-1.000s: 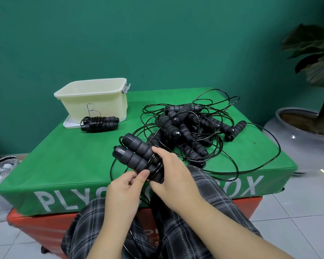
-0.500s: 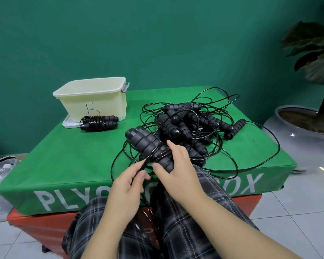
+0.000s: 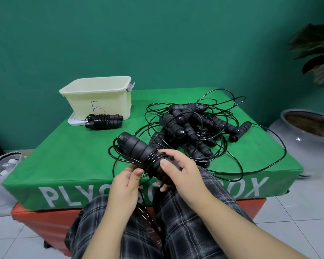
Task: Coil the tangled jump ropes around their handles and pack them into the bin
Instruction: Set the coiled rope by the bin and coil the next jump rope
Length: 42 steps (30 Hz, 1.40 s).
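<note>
My right hand (image 3: 178,169) grips a pair of black jump-rope handles (image 3: 137,146) held side by side, tips pointing up-left, with several turns of thin black cord wound around their middle. My left hand (image 3: 127,181) pinches that cord just left of the windings. A tangled pile of black handles and loose cord (image 3: 193,128) lies on the green box top to the right. One coiled jump rope (image 3: 103,121) lies in front of the cream bin (image 3: 96,99), which stands at the back left and is marked "B".
The green-covered plyo box (image 3: 64,157) sits on an orange base. Loose cord loops reach its right front edge. A potted plant (image 3: 307,126) stands on the tiled floor to the right. A white bag (image 3: 2,165) lies at the left. My knees in plaid trousers press against the box front.
The two handles rose and turned in my right hand. More cord is wrapped around them now. My left hand moved from the handles' underside to pinching the cord.
</note>
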{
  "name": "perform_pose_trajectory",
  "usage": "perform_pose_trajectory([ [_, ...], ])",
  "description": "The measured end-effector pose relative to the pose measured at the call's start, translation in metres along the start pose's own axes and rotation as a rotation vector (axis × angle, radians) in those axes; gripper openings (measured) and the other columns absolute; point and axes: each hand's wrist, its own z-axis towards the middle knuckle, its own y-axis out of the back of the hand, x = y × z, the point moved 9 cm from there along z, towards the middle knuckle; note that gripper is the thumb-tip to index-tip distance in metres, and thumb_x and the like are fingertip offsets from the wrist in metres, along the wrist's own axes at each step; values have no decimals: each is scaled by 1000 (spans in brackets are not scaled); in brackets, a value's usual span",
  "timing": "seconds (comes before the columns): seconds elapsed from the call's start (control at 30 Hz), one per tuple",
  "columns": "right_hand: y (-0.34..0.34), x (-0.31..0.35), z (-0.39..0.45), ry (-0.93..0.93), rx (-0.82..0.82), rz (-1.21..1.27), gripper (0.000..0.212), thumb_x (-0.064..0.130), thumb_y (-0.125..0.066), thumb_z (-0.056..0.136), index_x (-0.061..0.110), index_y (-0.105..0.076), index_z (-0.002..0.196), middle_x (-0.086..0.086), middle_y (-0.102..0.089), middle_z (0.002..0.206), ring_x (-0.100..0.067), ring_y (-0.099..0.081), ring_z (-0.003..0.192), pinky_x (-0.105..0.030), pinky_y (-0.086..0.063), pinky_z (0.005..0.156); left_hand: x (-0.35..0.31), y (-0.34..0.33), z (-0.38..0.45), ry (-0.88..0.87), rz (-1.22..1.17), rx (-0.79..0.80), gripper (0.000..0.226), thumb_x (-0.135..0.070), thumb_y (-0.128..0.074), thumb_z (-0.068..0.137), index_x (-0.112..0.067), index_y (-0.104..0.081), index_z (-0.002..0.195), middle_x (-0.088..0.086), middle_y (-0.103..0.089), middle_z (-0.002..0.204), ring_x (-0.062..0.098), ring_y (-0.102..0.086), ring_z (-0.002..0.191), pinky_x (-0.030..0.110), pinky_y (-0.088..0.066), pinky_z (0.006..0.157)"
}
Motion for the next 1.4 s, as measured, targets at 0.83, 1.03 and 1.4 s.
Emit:
perform_pose_trajectory([
  [0.83, -18, 0, -1, 385, 3, -1340, 93, 34, -83, 63, 33, -32, 140, -2, -57, 123, -27, -60, 97, -42, -54, 70, -13, -5, -13, -201, 310, -49, 42, -43, -36, 88, -25, -30, 51, -7, -31, 47, 7, -41, 56, 16, -31, 51],
  [1.03, -16, 2, -2, 361, -16, -1241, 77, 28, -82, 66, 37, -32, 124, 0, -53, 123, -27, -58, 102, -43, -52, 78, -15, -6, -14, -199, 302, -35, 46, -47, -39, 87, -20, -34, 51, -6, -32, 48, 10, -40, 55, 20, -26, 48],
  [1.4, -8, 3, 1, 197, -26, -1164, 73, 34, -72, 80, 23, -29, 138, 2, -48, 128, -22, -48, 115, -35, -42, 93, -20, -4, -14, -259, 418, -70, 48, -46, -45, 94, -19, -36, 54, -8, -32, 51, 6, -41, 59, 13, -32, 52],
])
